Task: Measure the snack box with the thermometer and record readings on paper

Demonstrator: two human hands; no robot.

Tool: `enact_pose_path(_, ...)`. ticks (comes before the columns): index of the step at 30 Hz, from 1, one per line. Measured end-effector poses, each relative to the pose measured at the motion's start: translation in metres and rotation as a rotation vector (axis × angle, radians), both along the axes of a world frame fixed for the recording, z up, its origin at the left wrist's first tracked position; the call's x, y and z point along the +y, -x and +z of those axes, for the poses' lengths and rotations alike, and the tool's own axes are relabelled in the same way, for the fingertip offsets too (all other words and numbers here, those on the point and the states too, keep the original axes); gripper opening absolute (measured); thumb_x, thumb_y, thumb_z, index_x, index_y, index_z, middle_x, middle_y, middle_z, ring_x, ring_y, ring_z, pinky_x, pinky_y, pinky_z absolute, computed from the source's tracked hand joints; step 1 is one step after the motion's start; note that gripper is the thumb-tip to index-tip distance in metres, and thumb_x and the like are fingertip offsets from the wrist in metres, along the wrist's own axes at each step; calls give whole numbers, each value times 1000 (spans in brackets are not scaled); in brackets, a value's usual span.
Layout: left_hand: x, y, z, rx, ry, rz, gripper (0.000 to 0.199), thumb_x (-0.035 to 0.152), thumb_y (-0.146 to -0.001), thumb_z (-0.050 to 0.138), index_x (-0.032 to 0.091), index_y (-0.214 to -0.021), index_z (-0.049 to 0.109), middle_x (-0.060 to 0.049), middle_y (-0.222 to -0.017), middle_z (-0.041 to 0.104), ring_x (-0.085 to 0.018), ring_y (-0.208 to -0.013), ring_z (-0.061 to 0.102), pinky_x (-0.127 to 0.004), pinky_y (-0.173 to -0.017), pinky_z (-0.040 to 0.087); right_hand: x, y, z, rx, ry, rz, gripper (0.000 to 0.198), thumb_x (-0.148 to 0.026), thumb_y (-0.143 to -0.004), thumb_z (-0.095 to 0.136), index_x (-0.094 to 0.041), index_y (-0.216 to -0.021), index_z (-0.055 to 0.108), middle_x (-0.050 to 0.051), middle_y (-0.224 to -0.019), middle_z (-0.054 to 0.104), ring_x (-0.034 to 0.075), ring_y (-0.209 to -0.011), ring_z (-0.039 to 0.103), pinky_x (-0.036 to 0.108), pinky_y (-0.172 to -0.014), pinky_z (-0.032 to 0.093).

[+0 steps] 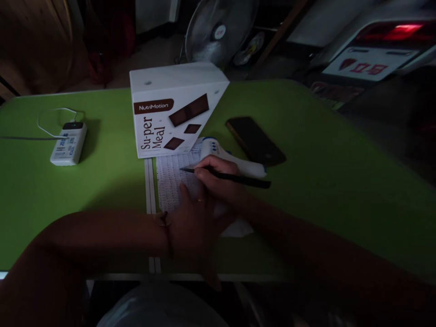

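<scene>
My right hand point(218, 175) is closed around a slim black pen point(243, 179), its tip near a sheet of paper point(170, 177) covered with rows of small writing. My left hand point(194, 222) lies spread on the lower part of the sheet, partly under my right hand, with a cord around the wrist. Just beyond my right hand is a white device with blue buttons point(214, 147), shaped like a handheld thermometer; my hand hides part of it. A white "NutriMotion" box point(146, 88) stands behind the paper and covers its top edge.
A dark phone point(255, 138) lies to the right of the box. On the left, a white power bank point(70, 144) has cables at it. Beyond the green table point(112, 181) stand a fan point(218, 32) and a white vehicle rear with a red light point(403, 32). The scene is dim.
</scene>
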State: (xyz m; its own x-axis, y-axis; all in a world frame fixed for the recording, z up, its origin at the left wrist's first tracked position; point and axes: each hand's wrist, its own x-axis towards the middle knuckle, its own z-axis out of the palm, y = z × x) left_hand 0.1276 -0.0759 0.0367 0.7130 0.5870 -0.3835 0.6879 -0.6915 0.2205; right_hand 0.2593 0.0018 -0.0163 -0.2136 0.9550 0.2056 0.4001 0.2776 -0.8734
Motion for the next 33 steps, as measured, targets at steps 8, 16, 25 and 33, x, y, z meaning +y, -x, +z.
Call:
enact_pose_path(8,0,-1,3,26,14,3,147,79,-56,89,21,-170,15,-32,-173,-3,-57,-159,-7,-78,-122,11,-3,-1,2,-19,-6,-1,9,-29,-78,62,-28,-70,59,0,-62,61,20,-62,62,33,-54,49)
enact_pose_path(16,1,1,4,23,36,3,143,68,-59,93,19,-170,17,-30,-174,-1,-57,-158,-10,-79,-122,12,3,2,-5,14,-20,-50,7,-30,-73,58,-28,-66,57,-2,-58,58,18,-58,59,32,-54,49)
enact_pose_path(25,1,1,0,32,-26,-17,141,72,-62,88,22,-171,14,-29,-174,2,-58,-159,-2,-78,-120,17,0,2,1,10,-12,-25,5,-29,-73,59,-29,-68,60,1,-61,64,19,-60,59,32,-50,45)
enact_pose_path(33,1,0,0,47,-15,-24,144,74,-61,88,20,-171,12,-30,-174,3,-58,-159,-2,-78,-121,15,-5,0,5,-5,10,50,9,-31,-77,61,-29,-69,59,0,-61,60,20,-62,60,32,-51,46)
